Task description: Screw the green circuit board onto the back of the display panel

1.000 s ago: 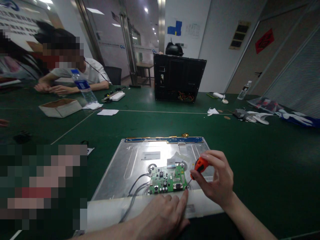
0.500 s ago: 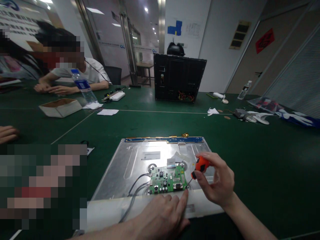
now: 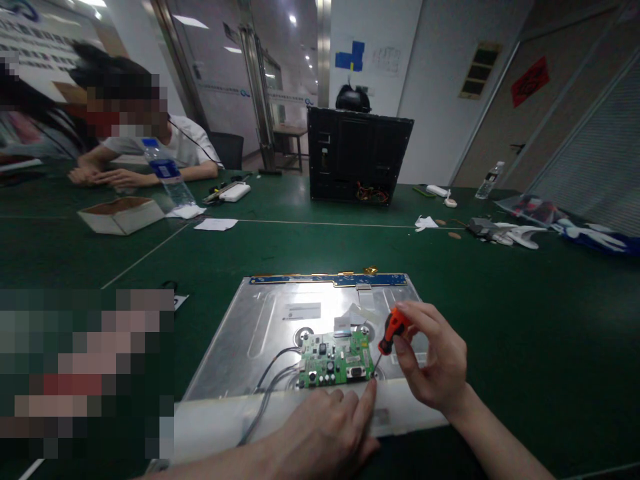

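Note:
A screwdriver (image 3: 395, 328) with an orange-and-black handle is pinched between the thumb and fingers of my right hand (image 3: 436, 355). Its thin shaft slants down to the lower right corner of a green circuit board (image 3: 334, 360). At that same corner rests the outstretched index finger of my left hand (image 3: 334, 421); its other fingers are curled and partly hidden. The board lies on the metal back of a display panel (image 3: 273, 327), which has a blue strip board (image 3: 320, 281) along its far edge. Dark cables (image 3: 265, 400) run from the board's left side.
Across the green table (image 3: 240, 250) stands a black monitor casing (image 3: 357, 157). A white box (image 3: 123, 217) and a water bottle (image 3: 169, 173) are at the left, near a seated person (image 3: 175, 143). Gloves (image 3: 505, 232) and another bottle (image 3: 490, 180) lie or stand right.
The screwdriver handle has tipped and turned slightly within my right hand, whose fingers have shifted a little to the left. My left hand keeps its place at the board's corner.

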Demonstrator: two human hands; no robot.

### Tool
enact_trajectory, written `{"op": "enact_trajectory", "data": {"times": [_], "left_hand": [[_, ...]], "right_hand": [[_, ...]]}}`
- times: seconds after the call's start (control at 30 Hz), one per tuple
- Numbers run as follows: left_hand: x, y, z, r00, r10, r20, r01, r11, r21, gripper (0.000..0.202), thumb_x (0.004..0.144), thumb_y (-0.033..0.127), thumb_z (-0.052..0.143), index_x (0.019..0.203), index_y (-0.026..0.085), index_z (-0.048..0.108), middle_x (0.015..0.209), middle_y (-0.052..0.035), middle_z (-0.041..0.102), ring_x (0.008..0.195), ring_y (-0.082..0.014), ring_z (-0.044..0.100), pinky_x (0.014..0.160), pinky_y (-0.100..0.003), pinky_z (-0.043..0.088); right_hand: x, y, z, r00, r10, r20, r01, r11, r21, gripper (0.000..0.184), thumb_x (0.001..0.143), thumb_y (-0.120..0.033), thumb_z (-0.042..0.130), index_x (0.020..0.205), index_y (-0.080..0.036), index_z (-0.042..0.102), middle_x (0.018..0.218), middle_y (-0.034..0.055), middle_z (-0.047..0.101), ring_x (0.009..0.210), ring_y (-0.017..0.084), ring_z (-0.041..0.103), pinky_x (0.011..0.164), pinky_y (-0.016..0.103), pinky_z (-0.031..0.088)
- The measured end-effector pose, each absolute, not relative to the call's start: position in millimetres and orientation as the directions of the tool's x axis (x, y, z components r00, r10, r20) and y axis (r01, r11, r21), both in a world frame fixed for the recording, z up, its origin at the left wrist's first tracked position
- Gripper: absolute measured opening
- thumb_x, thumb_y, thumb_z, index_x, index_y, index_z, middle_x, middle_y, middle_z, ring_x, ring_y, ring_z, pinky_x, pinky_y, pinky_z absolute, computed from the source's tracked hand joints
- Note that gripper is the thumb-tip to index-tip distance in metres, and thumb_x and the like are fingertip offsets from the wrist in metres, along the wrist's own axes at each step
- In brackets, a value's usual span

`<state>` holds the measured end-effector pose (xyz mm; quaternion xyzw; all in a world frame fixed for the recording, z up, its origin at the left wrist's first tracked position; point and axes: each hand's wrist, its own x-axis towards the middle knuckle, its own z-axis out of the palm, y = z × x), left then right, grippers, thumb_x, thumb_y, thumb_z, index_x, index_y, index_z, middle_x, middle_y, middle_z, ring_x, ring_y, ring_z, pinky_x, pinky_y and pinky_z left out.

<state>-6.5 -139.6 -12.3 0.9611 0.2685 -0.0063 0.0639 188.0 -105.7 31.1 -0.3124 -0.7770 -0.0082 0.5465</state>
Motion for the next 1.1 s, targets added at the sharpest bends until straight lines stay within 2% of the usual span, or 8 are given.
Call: {"op": "enact_trajectory", "data": {"times": [0.17, 0.27, 0.47, 0.6, 0.8, 0.97, 1.1], "left_hand": [[-6.2, -140.3, -11.1, 0.852, 0.520, -0.062, 0.524, -0.844, 0.114, 0.055, 0.098, 0.033, 0.053, 0.140, 0.001, 0.040, 0.101, -0.0189, 0.070, 0.082, -0.0294, 0.070, 0.068, -0.040, 0.059], [-6.9, -140.0, -10.2, 0.852, 0.520, -0.058, 0.523, -0.844, 0.121, 0.054, 0.098, 0.033, 0.054, 0.140, 0.001, 0.040, 0.101, -0.0182, 0.070, 0.081, -0.0286, 0.070, 0.067, -0.039, 0.059], [-7.5, -139.1, -11.4, 0.859, 0.511, -0.034, 0.511, -0.849, 0.134, 0.054, 0.098, 0.033, 0.054, 0.138, 0.000, 0.040, 0.097, -0.0176, 0.070, 0.079, -0.0290, 0.070, 0.066, -0.040, 0.059], [-8.3, -140.2, -15.9, 0.854, 0.519, -0.013, 0.517, -0.847, 0.123, 0.056, 0.098, 0.034, 0.053, 0.140, 0.001, 0.037, 0.096, -0.0163, 0.070, 0.078, -0.0288, 0.070, 0.066, -0.041, 0.059], [-8.6, -140.1, -18.5, 0.856, 0.517, -0.009, 0.515, -0.849, 0.118, 0.054, 0.098, 0.035, 0.051, 0.140, 0.002, 0.038, 0.097, -0.0165, 0.070, 0.080, -0.0282, 0.070, 0.068, -0.039, 0.058], [-8.5, -139.8, -16.6, 0.860, 0.509, -0.002, 0.506, -0.854, 0.124, 0.054, 0.098, 0.032, 0.050, 0.140, 0.000, 0.037, 0.095, -0.0174, 0.070, 0.079, -0.0291, 0.070, 0.066, -0.040, 0.058], [-9.1, -140.8, -18.7, 0.856, 0.517, 0.019, 0.511, -0.851, 0.122, 0.054, 0.100, 0.034, 0.047, 0.141, 0.001, 0.035, 0.096, -0.0173, 0.070, 0.082, -0.0298, 0.070, 0.067, -0.041, 0.058]], "right_hand": [[188.8, -105.9, 24.9, -0.183, 0.480, 0.858, 0.482, 0.804, -0.348, 0.051, 0.084, -0.016, 0.064, 0.132, -0.020, 0.047, 0.098, 0.0068, 0.069, 0.073, 0.016, 0.066, 0.055, 0.028, 0.055], [188.7, -105.1, 22.9, -0.161, 0.485, 0.859, 0.489, 0.795, -0.358, 0.051, 0.084, -0.015, 0.067, 0.130, -0.022, 0.046, 0.098, 0.0052, 0.070, 0.074, 0.016, 0.068, 0.059, 0.028, 0.058], [188.2, -104.7, 28.4, -0.159, 0.452, 0.878, 0.501, 0.803, -0.323, 0.048, 0.084, -0.012, 0.063, 0.129, -0.025, 0.051, 0.104, 0.0073, 0.062, 0.088, 0.019, 0.065, 0.061, 0.030, 0.058], [188.3, -106.7, 30.5, -0.149, 0.477, 0.866, 0.515, 0.785, -0.344, 0.048, 0.086, -0.012, 0.061, 0.131, -0.027, 0.053, 0.108, 0.0084, 0.057, 0.080, 0.017, 0.062, 0.053, 0.028, 0.056], [190.4, -106.7, 30.4, -0.220, 0.478, 0.851, 0.484, 0.810, -0.330, 0.050, 0.087, -0.010, 0.053, 0.136, -0.021, 0.049, 0.104, 0.0098, 0.064, 0.082, 0.019, 0.064, 0.053, 0.029, 0.055], [188.8, -105.3, 26.1, -0.176, 0.465, 0.868, 0.471, 0.814, -0.341, 0.050, 0.084, -0.016, 0.065, 0.130, -0.020, 0.047, 0.098, 0.0066, 0.068, 0.075, 0.017, 0.067, 0.056, 0.028, 0.057], [188.0, -105.9, 20.8, -0.112, 0.500, 0.859, 0.487, 0.780, -0.392, 0.047, 0.083, -0.014, 0.065, 0.125, -0.022, 0.047, 0.100, 0.0060, 0.067, 0.073, 0.016, 0.067, 0.059, 0.028, 0.058]]}}
